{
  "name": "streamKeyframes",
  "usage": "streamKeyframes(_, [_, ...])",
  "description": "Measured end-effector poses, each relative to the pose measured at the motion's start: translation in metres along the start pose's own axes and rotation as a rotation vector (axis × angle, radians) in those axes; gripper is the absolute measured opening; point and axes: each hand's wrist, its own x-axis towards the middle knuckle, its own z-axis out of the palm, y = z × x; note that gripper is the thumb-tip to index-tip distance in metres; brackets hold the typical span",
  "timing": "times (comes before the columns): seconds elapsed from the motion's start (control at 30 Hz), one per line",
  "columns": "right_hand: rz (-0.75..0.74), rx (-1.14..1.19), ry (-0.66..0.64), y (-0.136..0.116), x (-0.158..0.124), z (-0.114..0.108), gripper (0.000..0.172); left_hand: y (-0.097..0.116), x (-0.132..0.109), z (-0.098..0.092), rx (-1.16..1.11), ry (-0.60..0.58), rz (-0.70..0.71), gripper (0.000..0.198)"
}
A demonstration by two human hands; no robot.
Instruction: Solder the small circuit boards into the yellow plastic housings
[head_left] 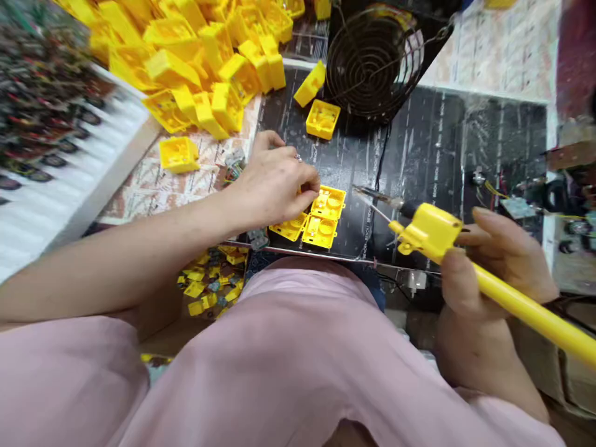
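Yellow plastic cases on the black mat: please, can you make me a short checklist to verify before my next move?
1. Left hand is right beside the yellow plastic cases: ok.
2. Right hand is wrapped around the yellow rod: ok.
3. Metal tip of the black-handled tool is clear of the black mat: cannot tell.
4. Black-handled tool is cold: cannot tell.
5. Loose wires are well away from the right hand: not ok, they appear close.
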Motion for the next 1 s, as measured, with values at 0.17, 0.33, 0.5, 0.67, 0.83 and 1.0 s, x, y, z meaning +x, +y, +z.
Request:
streamKeyframes(0.17, [-0.148,0.012,-0.141,-0.004,0.003,0.004,0.062,-0.002,0.001,0.004,0.023,0.058,0.070,0.033])
streamKeyframes(0.33, [-0.207,0.081,-0.223,-0.018,0.015,0.008,0.034,0.002,-0.001,0.001,0.068,0.019,0.127,0.034])
streamKeyframes(0.5, [-0.279,0.015,-0.353,-0.027,0.031,0.012,0.018,0.002,0.001,0.003,0.097,0.016,0.138,0.034])
streamKeyframes(0.67, [-0.312,0.030,-0.376,-0.028,0.035,0.016,0.020,0.008,0.002,-0.002,0.146,-0.016,0.136,0.032])
streamKeyframes(0.83, [-0.337,-0.010,-0.450,-0.031,0.038,0.016,0.020,0.018,0.004,-0.012,0.208,-0.099,0.134,0.031])
streamKeyframes(1.0, [-0.337,-0.041,-0.505,-0.035,0.046,0.007,0.017,0.016,0.006,-0.007,0.204,-0.091,0.117,0.030])
